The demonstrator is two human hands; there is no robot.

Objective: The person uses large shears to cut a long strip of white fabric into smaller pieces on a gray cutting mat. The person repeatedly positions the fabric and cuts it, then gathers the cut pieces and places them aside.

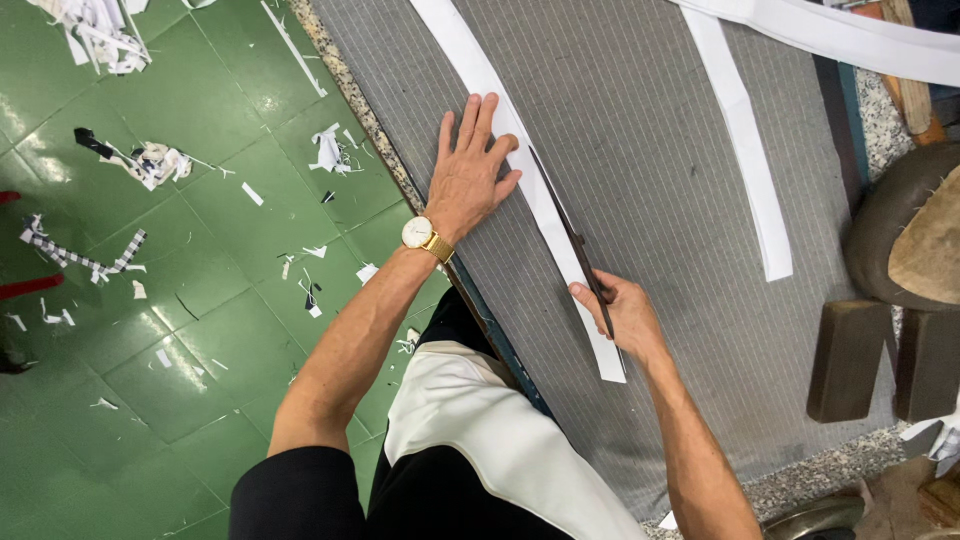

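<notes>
fingers (470, 125) of the left hand (468, 180) lie spread and flat, pressing a long white pattern strip (520, 180) down onto the grey pinstriped cloth (660, 230) that covers the table. fingers of the right hand (618, 312) are curled and closed around a dark slim blade-like tool (575, 240), which runs along the strip's right edge; whether it is a knife or shears i cannot tell.

by size: the cloth spreads over nearly the whole table top, the strip lies diagonally across it from the top edge down to the right hand, and the tool sits tight against the strip.

judging from this, the strip could creep sideways if the flat hand eases its pressure, and the line in the cloth would wander. the left fingertips sit close to the tool's path, so a slip could nick them.

a second white strip (745, 140) lies well apart to the right, dark wooden blocks (845, 360) stand at the cloth's right edge, and paper scraps (150, 160) litter the green floor (200, 330). nothing lies across the tool's line.
</notes>
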